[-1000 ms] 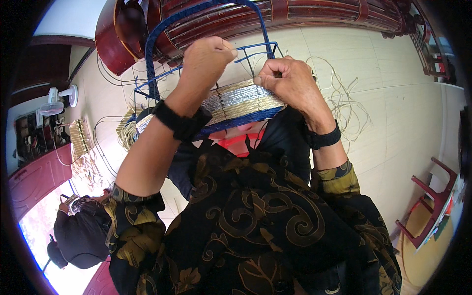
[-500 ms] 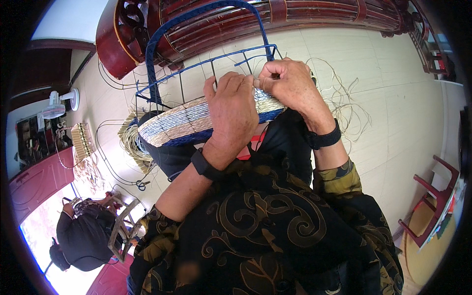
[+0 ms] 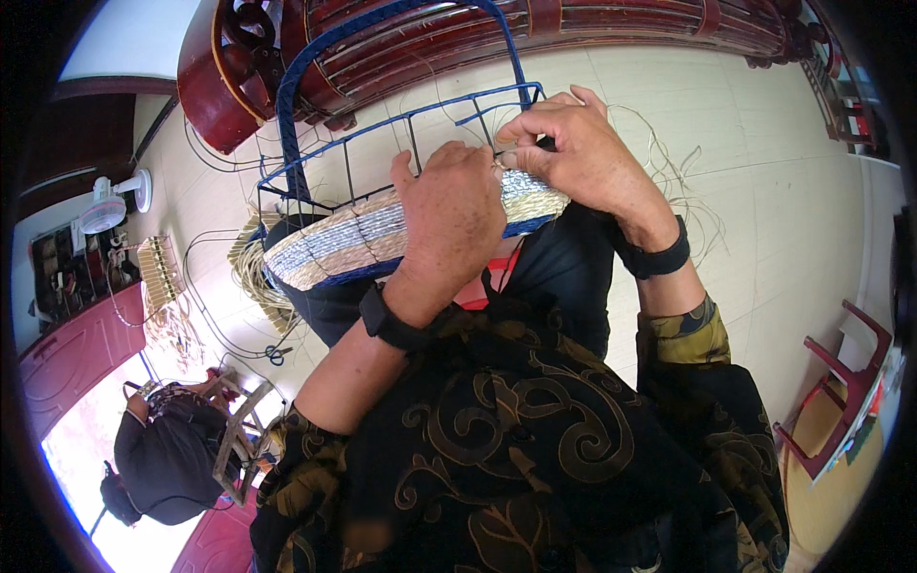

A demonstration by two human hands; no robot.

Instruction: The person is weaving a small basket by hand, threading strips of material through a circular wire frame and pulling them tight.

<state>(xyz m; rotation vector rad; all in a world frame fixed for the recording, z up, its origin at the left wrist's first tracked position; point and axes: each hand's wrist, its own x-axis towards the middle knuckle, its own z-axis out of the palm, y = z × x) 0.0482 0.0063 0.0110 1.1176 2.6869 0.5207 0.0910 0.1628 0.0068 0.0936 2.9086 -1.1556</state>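
Note:
A half-woven basket [image 3: 320,250] rests across my lap, its wall worked in bands of cream, silvery and dark blue cord. The upper wire frame [image 3: 349,158] is bare, and a tall blue wrapped handle [image 3: 287,105] arches over it. My left hand [image 3: 451,215] is closed over the top of the weave near the middle, its fingertips bent behind the wall. Close beside it, my right hand [image 3: 587,158] pinches a pale cord at the woven edge between thumb and forefinger. Much of the cord is hidden by the fingers.
Loose cords [image 3: 683,181] trail over the tiled floor at right, with a cord bundle [image 3: 250,267] left of my knees. Scissors [image 3: 277,355] lie nearby. A dark red wooden bench [image 3: 611,24] stands beyond the basket. Another person [image 3: 167,458] sits at lower left; a white fan [image 3: 103,215] stands farther left.
My right hand has turned and shifted a little to the right, its outer fingers lifting, with the forearm swung outward. The basket has slid slightly left; my left hand keeps its hold.

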